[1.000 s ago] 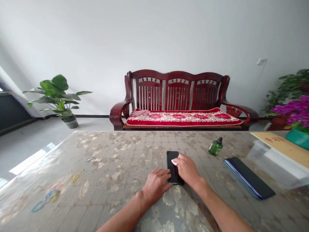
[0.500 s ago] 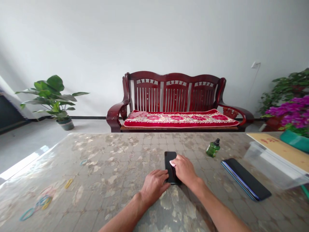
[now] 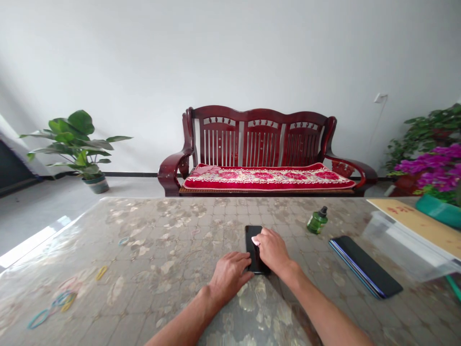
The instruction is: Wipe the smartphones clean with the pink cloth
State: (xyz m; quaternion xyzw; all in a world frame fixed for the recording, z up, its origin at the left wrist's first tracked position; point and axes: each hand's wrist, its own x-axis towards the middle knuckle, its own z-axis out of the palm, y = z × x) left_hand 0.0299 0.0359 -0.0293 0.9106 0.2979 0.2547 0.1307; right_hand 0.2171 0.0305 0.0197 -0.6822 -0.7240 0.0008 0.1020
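Note:
A black smartphone [image 3: 255, 233] lies flat on the patterned table cover, its long side pointing away from me. My left hand [image 3: 231, 273] holds it along the left edge, fingertips on that side and thumb by the near corner. Over the screen's right half is my right hand [image 3: 274, 251], closed around a small white wad of cloth or tissue [image 3: 255, 240] that presses on the glass. Most of the wad is hidden in my fingers. The phone's right edge is partly covered by the same hand.
Right of my hands stand a green bottle [image 3: 317, 221] with a black cap and a stack of phones [image 3: 365, 266]. Farther right is a clear plastic box [image 3: 392, 250] under a tan board [image 3: 414, 221]. Rubber bands [image 3: 65, 300] lie at left. A wooden bench [image 3: 262, 115] stands beyond the table.
My right hand and the white wad have shifted very slightly left and away from me across the screen. The phone and my left hand look nearly the same.

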